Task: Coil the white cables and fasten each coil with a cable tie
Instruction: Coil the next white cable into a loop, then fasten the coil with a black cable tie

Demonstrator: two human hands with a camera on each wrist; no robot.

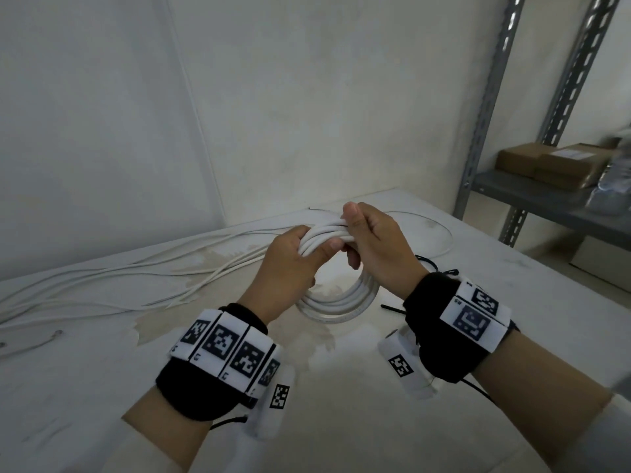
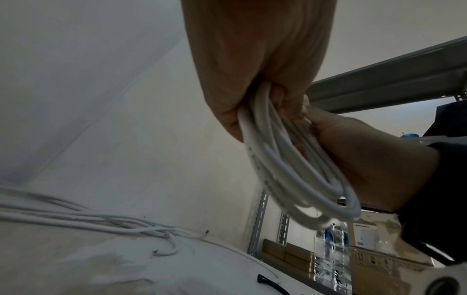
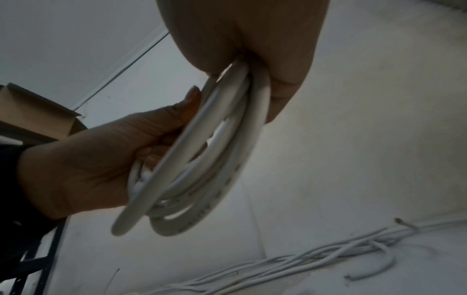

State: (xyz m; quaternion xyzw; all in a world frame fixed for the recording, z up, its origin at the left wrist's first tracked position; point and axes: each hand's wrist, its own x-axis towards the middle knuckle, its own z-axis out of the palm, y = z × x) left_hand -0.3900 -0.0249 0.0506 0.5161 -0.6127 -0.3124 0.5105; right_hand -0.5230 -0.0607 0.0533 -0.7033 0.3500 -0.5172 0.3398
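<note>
A white cable coil (image 1: 336, 302) of several loops hangs above the white table (image 1: 375, 421), held at its top by both hands. My left hand (image 1: 290, 264) grips the top of the coil (image 2: 290, 169) from the left, fingers curled round the strands. My right hand (image 1: 372, 244) grips the same bundle (image 3: 209, 159) just to the right, thumb on top. Black cable ties (image 1: 426, 262) lie on the table behind and under my right wrist; another tie (image 2: 271, 285) shows in the left wrist view.
Several loose white cables (image 1: 119, 281) stretch across the table's left side, and one thin cable (image 1: 440, 233) loops at the back right. A grey metal shelf (image 1: 532, 196) with cardboard boxes (image 1: 553, 163) and plastic bottles (image 2: 333, 257) stands at the right. White walls close the corner behind.
</note>
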